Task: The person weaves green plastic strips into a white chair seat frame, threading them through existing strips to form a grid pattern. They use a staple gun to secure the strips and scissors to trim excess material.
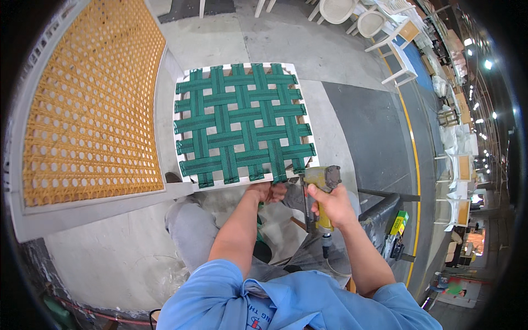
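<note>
Seat (218, 182): one, white frame, just above centre toward 11 o'clock. Its near rim faces you, which puts that edge within easy reach of both hands.

Straps (245, 115): green, woven over and under across the seat, their ends lapped at the rim, presumably so the weave lies flat and taut.

Back (93, 110): one, cane, at 10 o'clock; with the chair turned sideways to you, it stands clear of your arms.

Left hand (268, 192): at 6 o'clock, fingers curled just below the near rim, by a strap end; whether they pinch it you cannot tell from here. The place would suit steadying that end.

Right hand (335, 208): at 4 o'clock, wrapped around the gun's grip, apart from the left.

Gun (322, 177): one, yellow, head upward beside the seat's near corner; contact unclear. Its hose fitting (327, 242) hangs below, away from the rim.

Stand (382, 214): dark, at 4 o'clock, farther out.

Box (400, 223): green and yellow, beside it, near your gun side.
</note>
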